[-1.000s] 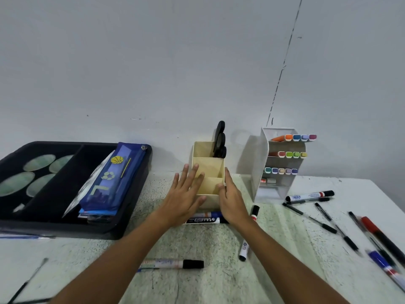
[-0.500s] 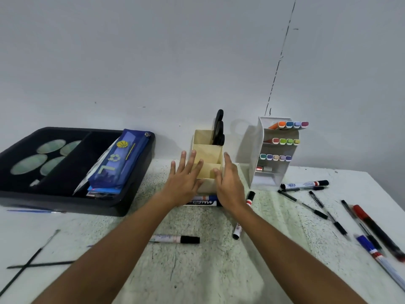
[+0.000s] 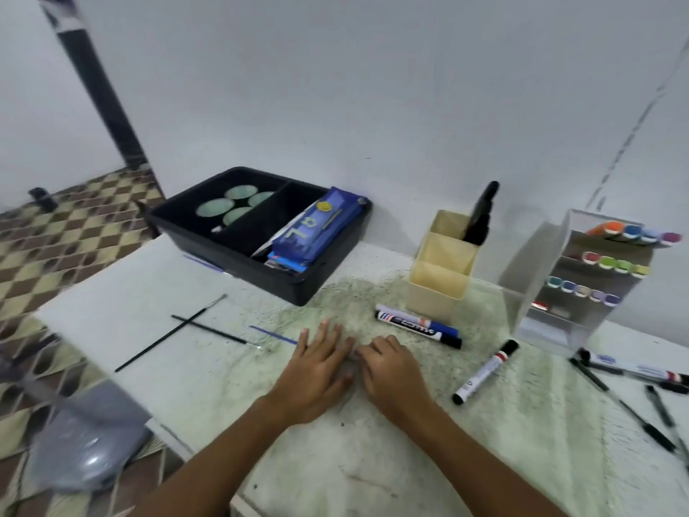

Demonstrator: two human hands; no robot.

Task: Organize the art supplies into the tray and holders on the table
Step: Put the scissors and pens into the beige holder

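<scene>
My left hand (image 3: 317, 367) lies flat on the table with its fingers spread. Beside it, my right hand (image 3: 389, 369) has its fingers curled over a white marker (image 3: 355, 354), of which only a pale bit shows between the hands. A thin blue pen (image 3: 272, 334) sticks out to the left of my left hand. The beige holder (image 3: 436, 292) stands behind the hands with black handles (image 3: 481, 218) in its back cell. The black tray (image 3: 261, 278) holds a blue pencil case (image 3: 317, 233). At the right stands a clear rack (image 3: 537, 278) of coloured markers.
Two markers (image 3: 417, 324) lie in front of the beige holder and a red-banded marker (image 3: 484, 373) to the right of my hands. Several pens (image 3: 630, 408) lie at the far right. Two thin black brushes (image 3: 179, 330) cross at the left, near the table's edge.
Both hands have left the beige holder and come down onto the table nearer me, over the white marker. The view has swung to the left.
</scene>
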